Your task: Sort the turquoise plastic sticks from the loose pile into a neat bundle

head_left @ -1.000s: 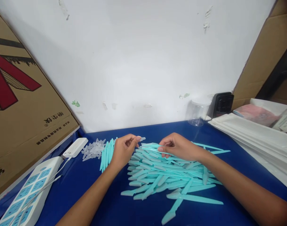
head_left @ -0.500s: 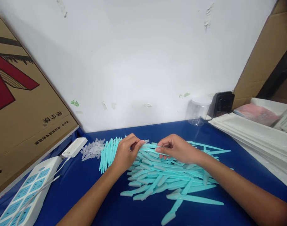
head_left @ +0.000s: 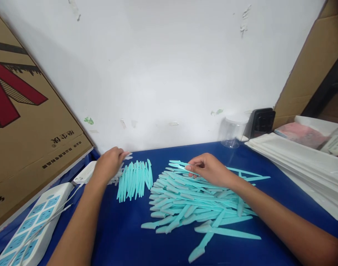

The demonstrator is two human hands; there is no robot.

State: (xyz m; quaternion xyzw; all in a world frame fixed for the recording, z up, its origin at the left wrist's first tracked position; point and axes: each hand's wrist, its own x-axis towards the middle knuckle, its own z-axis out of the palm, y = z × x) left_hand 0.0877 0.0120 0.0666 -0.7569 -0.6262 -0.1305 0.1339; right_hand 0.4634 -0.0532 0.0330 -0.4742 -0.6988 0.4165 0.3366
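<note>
My right hand (head_left: 206, 170) pinches a teal eyebrow razor (head_left: 177, 162) by its handle, the blade end pointing left. A second teal strip lies close under it; I cannot tell whether that is held too. Below spreads a big heap of teal razors (head_left: 185, 199), many with frosted caps over their blades. My left hand (head_left: 110, 162) is at the far left, its fingertips closed on a small clear blade cap (head_left: 128, 155). Beneath it, partly hidden, lies a pile of clear caps (head_left: 115, 179). A row of teal razors (head_left: 134, 179) lies side by side between the piles.
A white power strip (head_left: 36, 225) with cables and a white adapter (head_left: 85, 171) lie at the left, beside a cardboard box (head_left: 33, 122). At the back right stand a clear jar (head_left: 234, 131) and a black object (head_left: 263, 122). White foam sheets (head_left: 301, 166) lie at right.
My left hand has moved away from my right hand, leftward to the caps, carrying a clear cap. My right hand stays over the heap with the razor. The razor row is now uncovered.
</note>
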